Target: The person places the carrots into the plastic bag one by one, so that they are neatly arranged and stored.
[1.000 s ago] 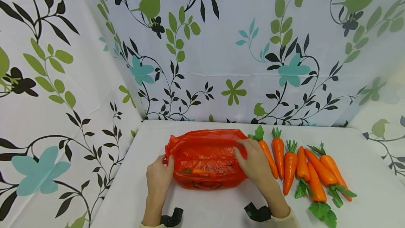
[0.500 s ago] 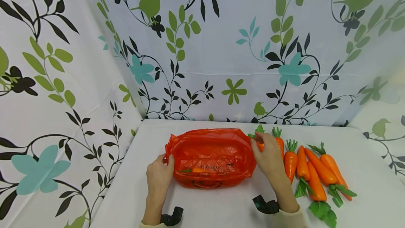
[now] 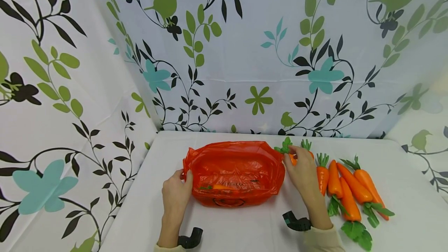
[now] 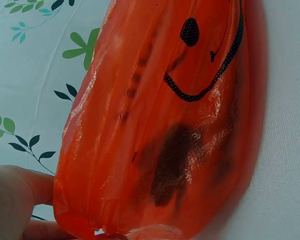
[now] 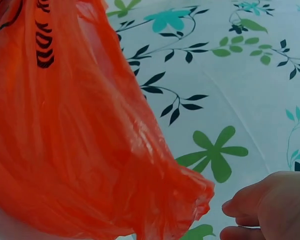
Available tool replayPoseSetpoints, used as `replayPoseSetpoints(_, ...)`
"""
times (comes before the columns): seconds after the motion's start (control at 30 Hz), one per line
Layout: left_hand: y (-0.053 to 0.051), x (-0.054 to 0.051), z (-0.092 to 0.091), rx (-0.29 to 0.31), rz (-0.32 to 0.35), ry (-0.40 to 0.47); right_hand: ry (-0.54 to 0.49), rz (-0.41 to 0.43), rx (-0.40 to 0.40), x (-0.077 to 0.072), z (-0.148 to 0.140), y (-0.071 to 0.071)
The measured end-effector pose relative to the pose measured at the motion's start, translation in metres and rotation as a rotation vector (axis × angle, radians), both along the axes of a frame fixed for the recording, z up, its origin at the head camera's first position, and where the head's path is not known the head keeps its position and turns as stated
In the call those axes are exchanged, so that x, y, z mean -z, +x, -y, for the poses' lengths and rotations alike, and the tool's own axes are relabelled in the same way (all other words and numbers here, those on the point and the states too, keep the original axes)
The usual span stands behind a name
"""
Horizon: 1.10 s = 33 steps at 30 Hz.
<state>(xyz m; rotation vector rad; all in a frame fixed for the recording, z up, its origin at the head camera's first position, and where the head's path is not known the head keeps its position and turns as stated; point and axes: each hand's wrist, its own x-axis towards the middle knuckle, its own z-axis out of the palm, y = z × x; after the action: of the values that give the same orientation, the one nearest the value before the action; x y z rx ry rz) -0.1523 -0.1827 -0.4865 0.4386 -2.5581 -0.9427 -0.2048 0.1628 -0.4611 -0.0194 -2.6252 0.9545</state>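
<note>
Left hand (image 3: 176, 193), right hand (image 3: 302, 170): both bare. Pale cream sleeves behind each; left sleeve (image 3: 169, 249) mostly out of view, right sleeve (image 3: 322, 239) showing more. At wrists, inner side: left mount (image 3: 190, 238), right mount (image 3: 296, 221), both black, elbow-shaped.

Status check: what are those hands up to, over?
Left hand pinching left end of red plastic bag. Right hand near its right end, holding nothing visible. Bag lying on white table. Nearest carrots partly hidden by right hand.

Two hands (image 3: 176, 191) (image 3: 302, 168), one bag (image 3: 262, 197), at least seven carrots (image 3: 335, 182).
</note>
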Motion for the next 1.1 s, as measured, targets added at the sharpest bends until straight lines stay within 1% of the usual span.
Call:
replayPoseSetpoints(0.23, 0.0, 0.0, -0.001, 0.007, 0.009, 0.015, 0.005, 0.056, 0.023, 0.005, -0.005, -0.004)
replayPoseSetpoints(0.5, 0.0, 0.0, -0.001, 0.012, 0.001, 0.016, 0.027, 0.065, 0.028, 0.014, -0.01, -0.008)
replayPoseSetpoints(0.6, 0.0, 0.0, -0.001, 0.014, 0.003, 0.019, 0.046, 0.08, 0.033, 0.019, -0.011, -0.009)
replayPoseSetpoints(0.8, 0.0, 0.0, -0.001, 0.013, 0.017, 0.017, 0.074, 0.165, 0.055, 0.026, -0.012, -0.012)
replayPoseSetpoints(0.9, 0.001, -0.001, -0.001, 0.013, 0.012, 0.011, 0.079, 0.202, 0.064, 0.027, -0.013, -0.012)
replayPoseSetpoints(1.1, 0.0, 0.0, -0.001, 0.015, 0.002, 0.006, 0.1, 0.232, 0.078, 0.03, -0.014, -0.013)
